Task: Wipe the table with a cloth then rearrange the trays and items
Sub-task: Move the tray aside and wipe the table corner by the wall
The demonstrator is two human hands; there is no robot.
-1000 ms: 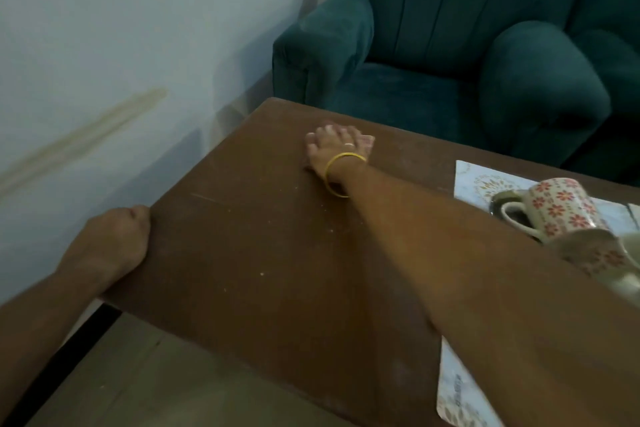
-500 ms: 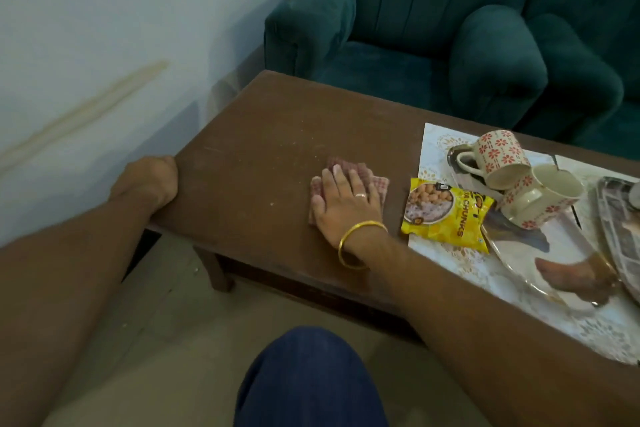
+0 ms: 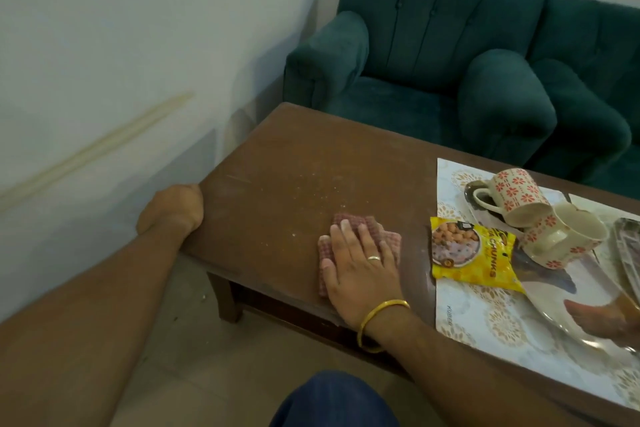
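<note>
My right hand (image 3: 360, 270) lies flat on a folded pink checked cloth (image 3: 389, 239), pressing it onto the brown wooden table (image 3: 277, 184) near the front edge. Pale crumbs dot the wood beyond the cloth. My left hand (image 3: 173, 210) curls over the table's left corner. To the right, a yellow snack packet (image 3: 474, 257) lies on a patterned mat (image 3: 485, 315). Two floral mugs (image 3: 512, 198) (image 3: 568, 239) lie tipped on a clear glass tray (image 3: 561, 302). A second tray (image 3: 628, 250) is cut off at the right edge.
Two teal armchairs (image 3: 433, 80) stand close behind the table's far edge. A white wall runs along the left, leaving a narrow gap beside the table. My knee in blue cloth (image 3: 332, 399) is below the front edge.
My right hand has drawn the cloth back from the far part of the table to the front edge. The view has shifted right, bringing mugs, packet and trays into sight. Left hand stays put.
</note>
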